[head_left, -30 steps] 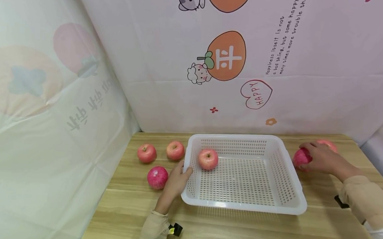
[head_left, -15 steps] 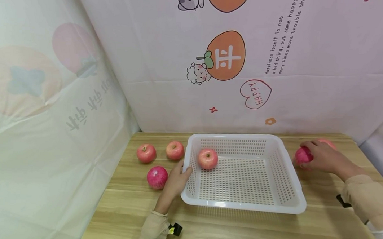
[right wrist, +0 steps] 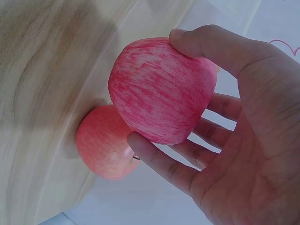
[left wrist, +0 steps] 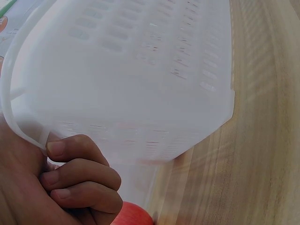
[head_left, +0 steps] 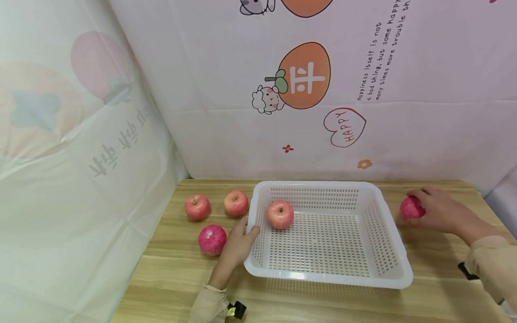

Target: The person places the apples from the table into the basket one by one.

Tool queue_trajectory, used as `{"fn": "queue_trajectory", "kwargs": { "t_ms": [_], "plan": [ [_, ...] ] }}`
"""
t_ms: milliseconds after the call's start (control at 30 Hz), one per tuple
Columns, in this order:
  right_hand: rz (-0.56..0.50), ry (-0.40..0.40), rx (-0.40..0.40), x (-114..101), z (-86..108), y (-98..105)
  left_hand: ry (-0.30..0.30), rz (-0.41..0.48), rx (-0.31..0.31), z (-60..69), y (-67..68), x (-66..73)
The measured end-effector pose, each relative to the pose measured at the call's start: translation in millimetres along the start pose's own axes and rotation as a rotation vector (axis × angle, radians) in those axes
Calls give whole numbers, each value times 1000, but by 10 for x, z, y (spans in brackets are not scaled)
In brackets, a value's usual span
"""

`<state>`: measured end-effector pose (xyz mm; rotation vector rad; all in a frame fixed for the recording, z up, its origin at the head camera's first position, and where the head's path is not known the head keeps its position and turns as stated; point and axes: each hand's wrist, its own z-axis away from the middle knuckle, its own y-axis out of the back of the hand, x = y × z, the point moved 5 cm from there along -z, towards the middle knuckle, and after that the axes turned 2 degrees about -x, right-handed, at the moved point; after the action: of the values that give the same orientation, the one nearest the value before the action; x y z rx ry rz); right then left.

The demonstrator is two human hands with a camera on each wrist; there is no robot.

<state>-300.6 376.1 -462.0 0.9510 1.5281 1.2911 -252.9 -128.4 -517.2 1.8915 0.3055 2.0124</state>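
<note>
Right hand [head_left: 442, 212] and gripped deep-pink apple [head_left: 412, 208] shifted slightly toward tabletop's [head_left: 321, 306] right edge. Paler apple [right wrist: 103, 143], near far right corner, now almost wholly hidden in head view.

left hand [head_left: 238, 242] curled, right hand [head_left: 442, 211] cupped, the two well apart

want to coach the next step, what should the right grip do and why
Probably carry the dark pink apple over the white basket: the right grip holds it outside, the left grip holds the basket's left side, and only one paler apple lies inside.
</note>
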Motion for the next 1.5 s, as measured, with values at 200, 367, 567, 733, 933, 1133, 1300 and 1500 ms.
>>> {"fn": "queue_trajectory", "kwargs": {
  "t_ms": [200,367,567,733,933,1133,1300,1500],
  "plan": [
    [-6,8,1,-37,1,25,6,-17,0,1,0,-18],
    [-6,-10,-24,-54,2,54,7,-12,-3,5,3,-8],
    [-2,-6,-9,-92,18,89,4,0,-8,10,6,-5],
    [5,6,5,-126,29,111,9,-15,-6,10,7,-19],
    [8,33,42,-176,45,153,3,-9,-8,1,7,-13],
    [13,46,65,-220,67,184,6,-16,-7,-3,3,-24],
    [18,74,107,-260,85,222,8,-5,-10,5,3,-20],
    [17,65,108,-315,96,265,6,5,-19,-1,5,-21]
  ]
}}
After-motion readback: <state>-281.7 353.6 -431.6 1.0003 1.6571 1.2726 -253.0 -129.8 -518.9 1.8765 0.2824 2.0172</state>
